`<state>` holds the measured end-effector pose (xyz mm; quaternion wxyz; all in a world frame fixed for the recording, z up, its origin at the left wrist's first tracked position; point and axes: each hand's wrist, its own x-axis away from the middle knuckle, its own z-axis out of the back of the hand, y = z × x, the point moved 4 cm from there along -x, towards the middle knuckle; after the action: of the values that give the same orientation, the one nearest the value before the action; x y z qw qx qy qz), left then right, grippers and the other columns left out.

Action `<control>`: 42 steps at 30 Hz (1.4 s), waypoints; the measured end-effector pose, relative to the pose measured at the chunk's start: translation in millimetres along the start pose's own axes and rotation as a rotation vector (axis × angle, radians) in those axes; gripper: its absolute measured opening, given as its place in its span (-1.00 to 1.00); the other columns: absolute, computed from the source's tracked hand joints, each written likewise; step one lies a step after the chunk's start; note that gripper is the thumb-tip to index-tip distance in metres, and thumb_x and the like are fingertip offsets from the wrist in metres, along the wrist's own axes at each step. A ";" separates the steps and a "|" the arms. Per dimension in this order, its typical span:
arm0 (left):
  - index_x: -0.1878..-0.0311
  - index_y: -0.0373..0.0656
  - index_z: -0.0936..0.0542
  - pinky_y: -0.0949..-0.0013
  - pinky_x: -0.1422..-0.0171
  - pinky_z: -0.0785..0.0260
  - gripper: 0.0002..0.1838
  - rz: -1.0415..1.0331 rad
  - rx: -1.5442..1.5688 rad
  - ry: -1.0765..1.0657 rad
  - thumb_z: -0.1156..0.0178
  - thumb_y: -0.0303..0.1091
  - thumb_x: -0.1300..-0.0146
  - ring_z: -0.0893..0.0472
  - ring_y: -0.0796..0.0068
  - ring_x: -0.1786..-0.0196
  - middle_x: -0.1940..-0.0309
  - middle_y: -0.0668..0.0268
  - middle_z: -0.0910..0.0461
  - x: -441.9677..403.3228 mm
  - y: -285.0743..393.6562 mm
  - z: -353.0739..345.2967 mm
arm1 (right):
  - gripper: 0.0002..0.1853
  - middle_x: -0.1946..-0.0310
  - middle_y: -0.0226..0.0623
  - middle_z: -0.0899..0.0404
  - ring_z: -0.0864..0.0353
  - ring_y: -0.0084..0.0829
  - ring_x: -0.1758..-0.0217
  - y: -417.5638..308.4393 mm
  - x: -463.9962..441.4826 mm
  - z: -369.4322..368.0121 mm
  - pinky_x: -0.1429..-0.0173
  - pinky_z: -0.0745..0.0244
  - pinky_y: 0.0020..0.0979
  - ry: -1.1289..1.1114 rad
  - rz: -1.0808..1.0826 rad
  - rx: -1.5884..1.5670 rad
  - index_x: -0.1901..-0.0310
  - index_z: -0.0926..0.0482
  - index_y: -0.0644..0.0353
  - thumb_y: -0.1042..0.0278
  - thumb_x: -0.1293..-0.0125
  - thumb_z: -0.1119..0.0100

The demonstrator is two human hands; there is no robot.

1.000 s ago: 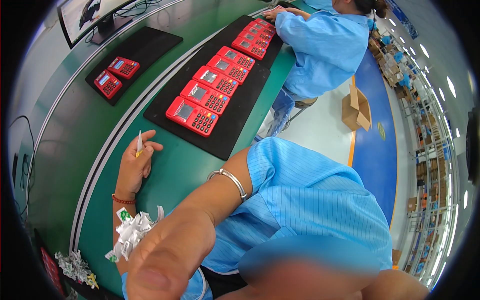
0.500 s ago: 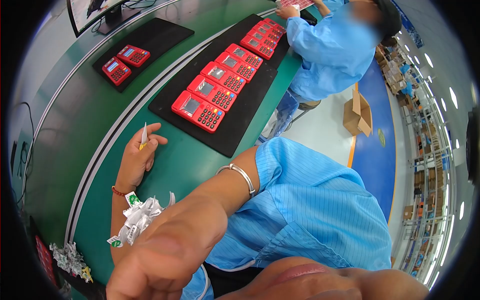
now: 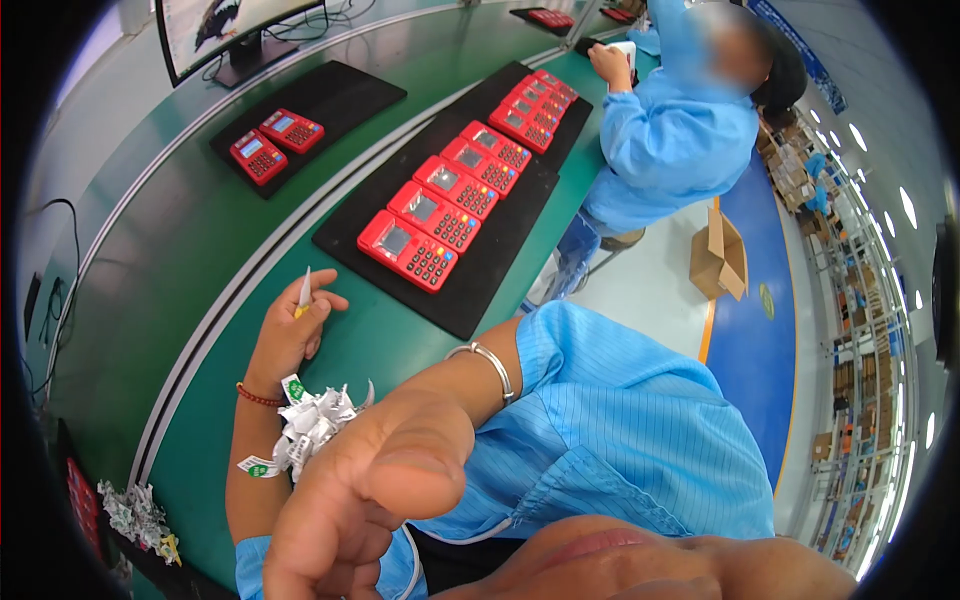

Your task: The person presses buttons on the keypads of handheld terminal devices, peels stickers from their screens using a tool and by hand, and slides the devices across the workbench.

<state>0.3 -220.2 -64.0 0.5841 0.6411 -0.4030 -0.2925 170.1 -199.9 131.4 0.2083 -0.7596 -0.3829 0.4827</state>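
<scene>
My left hand (image 3: 292,330) closes on a small pointed tool (image 3: 306,289), pale at the tip and yellow near the fingers; its kind is unclear. The index finger sticks out to the right. My right hand (image 3: 375,490) is large and close to the lens, thumb apart from partly bent fingers, with nothing visible in it. A bunch of crumpled white labels (image 3: 318,425), some with green print, lies over my left forearm; what it is attached to is hidden. Ahead, red card payment terminals (image 3: 410,248) with keypads stand in a row on a black mat (image 3: 470,305).
Two more red terminals (image 3: 258,158) lie on another black mat (image 3: 345,92) below a monitor (image 3: 235,30). More crumpled labels (image 3: 138,520) sit at lower left. A co-worker in blue (image 3: 675,140) works at the far right of the bench. A cardboard box (image 3: 718,255) is on the floor.
The whole view has shifted, so the bench appears lower and further right. My right thumb has swung into view. The co-worker's hands now hold a white and red item. My left hand keeps its grip.
</scene>
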 end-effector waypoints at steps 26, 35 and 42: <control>-0.38 -0.28 -0.42 0.67 0.56 -0.20 -0.50 0.018 -0.015 0.005 -0.19 -0.24 -0.50 -0.31 0.83 0.61 0.11 0.30 -0.68 3.3 0.1 -1.7 | 0.09 -0.29 0.02 -0.48 -0.56 -0.25 -0.30 18.9 -7.6 7.2 -0.36 -0.41 -0.22 0.055 0.144 0.143 -0.40 -0.22 0.37 -0.68 -0.38 0.41; -0.39 -0.31 -0.41 0.69 0.60 -0.12 -0.49 0.007 -0.059 0.031 -0.15 -0.23 -0.52 -0.26 0.85 0.63 0.13 0.28 -0.64 14.4 6.7 -3.1 | 0.00 -0.07 -0.12 -0.54 -0.61 -0.40 -0.10 26.2 -24.9 1.1 -0.12 -0.50 -0.43 -0.001 0.123 -0.001 -0.27 -0.30 0.42 -0.59 -0.47 0.46; -0.39 -0.32 -0.41 0.69 0.59 -0.13 -0.49 0.008 -0.045 0.016 -0.15 -0.23 -0.51 -0.26 0.85 0.62 0.12 0.28 -0.64 10.8 4.7 0.4 | 0.01 -0.07 -0.10 -0.54 -0.61 -0.42 -0.10 23.9 -21.2 7.1 -0.09 -0.52 -0.43 -0.008 0.153 0.044 -0.27 -0.28 0.44 -0.59 -0.47 0.49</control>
<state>4.6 -229.6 -58.5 0.6027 0.6285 -0.3940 -0.2942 167.8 -231.7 124.0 0.1859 -0.7800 -0.3139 0.5084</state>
